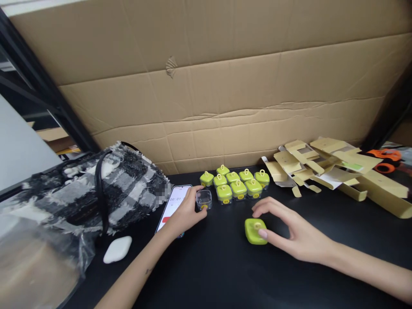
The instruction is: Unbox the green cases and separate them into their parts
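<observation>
My left hand (186, 213) holds a small clear plastic box (204, 199) that stands without a lid on the black table (225, 274). My right hand (291, 231) lies on the table with thumb and fingers around a loose lime-green lid (255, 231) with a loop handle. Just behind them stand several small clear boxes with green lids (236, 183), packed in two rows.
A phone (173, 203) showing a timer lies under my left wrist. A black-and-white woven bag (106, 193) and a white earbud case (117, 249) sit at the left. Flat tan cardboard cartons (334, 167) are piled at the right. A large cardboard sheet (225, 86) forms the back wall.
</observation>
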Available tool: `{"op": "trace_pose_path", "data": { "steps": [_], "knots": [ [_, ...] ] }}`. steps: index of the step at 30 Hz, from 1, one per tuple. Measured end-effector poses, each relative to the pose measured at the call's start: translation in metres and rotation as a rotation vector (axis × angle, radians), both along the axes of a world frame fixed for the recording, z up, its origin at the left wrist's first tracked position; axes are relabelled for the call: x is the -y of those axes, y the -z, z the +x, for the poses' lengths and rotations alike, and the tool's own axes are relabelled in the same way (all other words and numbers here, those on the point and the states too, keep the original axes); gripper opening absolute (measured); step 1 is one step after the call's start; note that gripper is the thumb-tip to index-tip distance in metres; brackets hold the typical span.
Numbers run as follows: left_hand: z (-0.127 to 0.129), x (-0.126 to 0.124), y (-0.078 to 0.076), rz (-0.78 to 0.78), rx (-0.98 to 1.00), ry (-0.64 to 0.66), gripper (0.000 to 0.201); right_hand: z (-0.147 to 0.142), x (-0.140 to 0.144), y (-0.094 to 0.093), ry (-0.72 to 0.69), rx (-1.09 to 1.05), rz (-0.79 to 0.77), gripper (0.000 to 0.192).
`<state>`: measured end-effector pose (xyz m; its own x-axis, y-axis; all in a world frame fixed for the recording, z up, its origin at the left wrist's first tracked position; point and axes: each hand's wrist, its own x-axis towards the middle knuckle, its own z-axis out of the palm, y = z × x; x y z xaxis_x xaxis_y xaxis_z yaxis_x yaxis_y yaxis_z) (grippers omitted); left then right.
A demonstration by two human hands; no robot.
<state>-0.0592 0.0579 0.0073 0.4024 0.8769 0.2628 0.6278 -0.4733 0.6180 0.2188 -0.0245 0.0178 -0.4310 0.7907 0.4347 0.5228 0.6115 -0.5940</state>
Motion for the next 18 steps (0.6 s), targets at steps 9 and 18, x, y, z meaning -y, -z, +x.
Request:
{"op": "trace_pose_path", "data": {
  "steps": [9, 18],
  "knots": [
    [0.003, -0.005, 0.014, 0.144, 0.039, -0.036, 0.061, -0.038, -0.079, -0.029, 0.116, 0.365, 0.281, 0.019],
    [0.016, 0.01, 0.002, 0.334, 0.046, -0.083, 0.064, -0.05, -0.089, -0.02, 0.069, 0.321, 0.287, 0.016]
  ]
}}
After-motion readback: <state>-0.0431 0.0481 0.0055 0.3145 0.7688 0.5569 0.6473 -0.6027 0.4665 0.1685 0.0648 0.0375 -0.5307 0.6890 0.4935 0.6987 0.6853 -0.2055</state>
